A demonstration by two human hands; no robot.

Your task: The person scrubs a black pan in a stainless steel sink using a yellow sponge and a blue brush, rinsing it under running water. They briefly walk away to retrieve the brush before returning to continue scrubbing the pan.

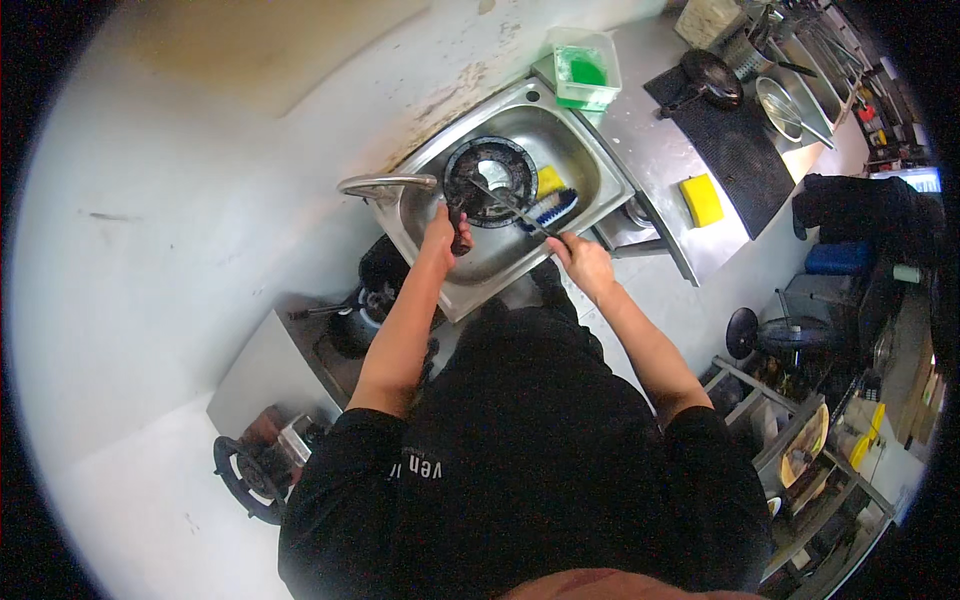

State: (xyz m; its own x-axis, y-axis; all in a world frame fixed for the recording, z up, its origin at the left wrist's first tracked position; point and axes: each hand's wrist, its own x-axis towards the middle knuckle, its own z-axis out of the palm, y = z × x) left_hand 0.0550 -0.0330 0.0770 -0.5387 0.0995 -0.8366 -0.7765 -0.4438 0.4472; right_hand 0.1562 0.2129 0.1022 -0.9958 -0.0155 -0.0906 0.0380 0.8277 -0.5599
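My left hand point(444, 234) is closed round the dark handle of a blackened frying pan point(456, 176), which is tilted inside a stainless steel sink point(517, 274). In my right hand point(584, 259) is the handle end of a long metal utensil point(516, 208); its far end reaches the pan's inner surface, where its shape is hard to make out. A scrub brush with blue and white bristles point(551, 209) lies in the sink beside the pan, with a yellow sponge point(550, 180) behind it. The curved faucet point(390, 181) arches over the sink's left side.
Right of the sink, a steel counter point(637, 150) bears a second yellow sponge point(700, 201), a black mat point(739, 161) and a dark pan point(711, 78). A plastic tub of green liquid point(587, 71) stands behind the sink. More pans point(352, 330) are at lower left, near a burner ring point(251, 480).
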